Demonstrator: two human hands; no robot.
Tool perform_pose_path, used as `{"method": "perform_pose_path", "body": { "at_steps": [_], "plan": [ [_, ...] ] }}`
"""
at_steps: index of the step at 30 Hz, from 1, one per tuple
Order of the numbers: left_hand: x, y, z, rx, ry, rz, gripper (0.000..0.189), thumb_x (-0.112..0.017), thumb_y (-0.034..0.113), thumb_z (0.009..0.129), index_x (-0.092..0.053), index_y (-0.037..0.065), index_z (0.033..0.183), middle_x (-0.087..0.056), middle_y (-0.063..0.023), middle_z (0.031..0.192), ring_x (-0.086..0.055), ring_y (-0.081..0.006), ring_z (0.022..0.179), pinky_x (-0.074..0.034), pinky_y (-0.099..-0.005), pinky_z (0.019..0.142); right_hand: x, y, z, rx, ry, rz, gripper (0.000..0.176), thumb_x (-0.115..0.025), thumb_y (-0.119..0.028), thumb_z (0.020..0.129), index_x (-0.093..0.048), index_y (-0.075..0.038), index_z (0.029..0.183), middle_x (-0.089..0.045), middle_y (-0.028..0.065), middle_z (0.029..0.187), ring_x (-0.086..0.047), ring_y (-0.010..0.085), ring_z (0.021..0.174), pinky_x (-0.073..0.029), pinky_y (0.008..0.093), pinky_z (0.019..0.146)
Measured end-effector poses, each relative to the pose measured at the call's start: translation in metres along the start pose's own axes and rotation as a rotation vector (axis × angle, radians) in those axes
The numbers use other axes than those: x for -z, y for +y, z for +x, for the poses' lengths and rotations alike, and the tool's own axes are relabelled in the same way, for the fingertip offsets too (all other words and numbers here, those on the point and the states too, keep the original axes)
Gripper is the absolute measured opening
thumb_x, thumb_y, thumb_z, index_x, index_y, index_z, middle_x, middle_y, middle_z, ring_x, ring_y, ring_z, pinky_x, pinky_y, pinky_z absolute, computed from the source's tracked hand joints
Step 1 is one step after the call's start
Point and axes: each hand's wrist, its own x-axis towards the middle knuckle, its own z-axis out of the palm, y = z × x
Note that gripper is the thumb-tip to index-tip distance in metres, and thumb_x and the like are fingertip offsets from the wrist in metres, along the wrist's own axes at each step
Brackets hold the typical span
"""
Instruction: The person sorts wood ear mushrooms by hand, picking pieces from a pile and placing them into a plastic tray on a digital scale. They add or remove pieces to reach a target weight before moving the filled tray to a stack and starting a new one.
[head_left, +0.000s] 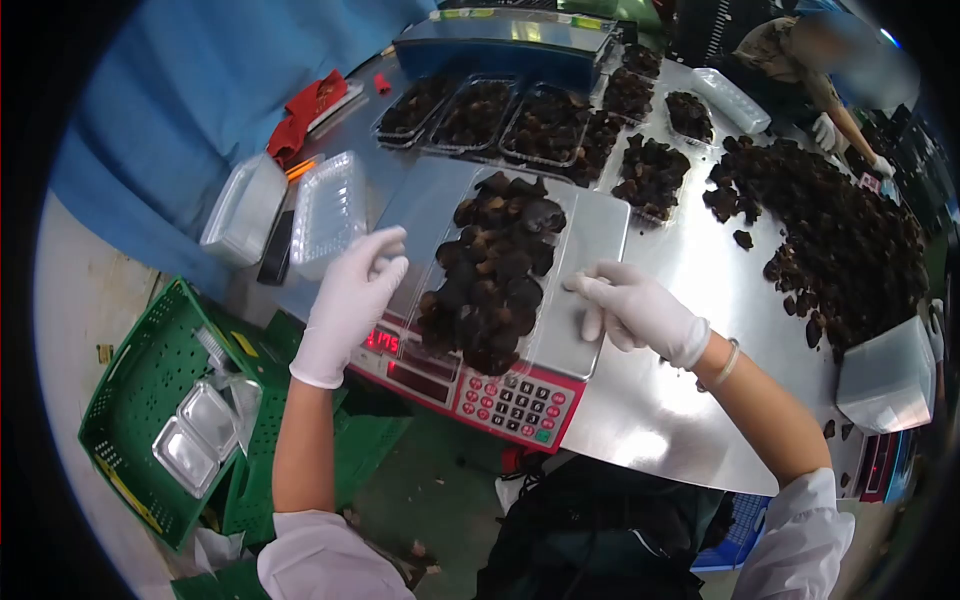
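Observation:
A clear plastic tray heaped with dark brown, mushroom-like pieces (490, 270) lies on the metal platform (585, 250) of a red weighing scale (515, 410). Red digits glow on the scale's display, partly covered. My left hand (358, 290), in a white glove, hovers by the tray's left side, its thumb and fingers apart and nothing in it. To the tray's right, my right hand (640, 312), gloved too, hangs over the platform's edge. Its fingers are loosely bent and spread, with nothing visible between them.
Empty clear trays (330, 205) are stacked at the left. Filled trays (470, 112) line the back. A large pile of dark pieces (835, 225) covers the table's right, near a co-worker's gloved hand (828, 133). Green crates (150, 400) stand below left.

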Motion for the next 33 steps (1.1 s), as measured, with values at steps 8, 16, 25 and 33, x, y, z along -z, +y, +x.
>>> {"method": "perform_pose_path", "body": {
  "at_steps": [8, 16, 25, 33],
  "plan": [
    [-0.004, 0.007, 0.026, 0.105, -0.038, -0.056, 0.03, -0.062, 0.012, 0.091, -0.065, 0.002, 0.12, -0.062, -0.0024, 0.089, -0.052, -0.0089, 0.073, -0.046, -0.025, 0.072, -0.011, -0.017, 0.02, 0.568, 0.398, -0.62, 0.02, -0.063, -0.025, 0.092, -0.064, -0.005, 0.089, -0.066, 0.0086, 0.07, -0.061, 0.0257, 0.058, -0.05, 0.035, 0.058],
    [-0.006, 0.026, 0.02, -0.045, 0.025, 0.002, 0.029, -0.063, 0.006, 0.089, -0.067, 0.004, 0.118, -0.06, 0.0005, 0.102, -0.045, -0.0069, 0.076, -0.04, -0.0209, 0.075, -0.039, -0.026, 0.049, 0.85, 0.248, -1.007, 0.018, -0.071, -0.018, 0.081, -0.068, -0.009, 0.095, -0.059, 0.0097, 0.098, -0.061, 0.0292, 0.097, -0.052, 0.0406, 0.079],
    [-0.036, 0.067, -0.046, -0.345, 0.172, -0.049, 0.028, -0.065, 0.003, 0.083, -0.069, 0.004, 0.111, -0.067, -0.007, 0.1, -0.06, -0.0162, 0.078, -0.047, -0.0287, 0.071, -0.011, -0.005, -0.002, 0.591, 0.342, 0.146, 0.023, -0.07, -0.013, 0.089, -0.063, -0.003, 0.109, -0.062, 0.0014, 0.102, -0.057, 0.008, 0.083, -0.047, 0.0232, 0.075],
    [-0.204, 0.099, -0.143, -0.485, -0.519, -0.489, 0.024, -0.07, 0.012, 0.085, -0.069, 0.005, 0.108, -0.067, -0.0144, 0.103, -0.066, -0.0336, 0.091, -0.054, -0.0395, 0.078, 0.037, 0.193, -0.236, 0.456, 1.455, -0.145, 0.026, -0.058, -0.004, 0.095, -0.058, 0.001, 0.12, -0.06, 0.0069, 0.114, -0.056, 0.0142, 0.099, -0.045, 0.0281, 0.092]
  ]
}}
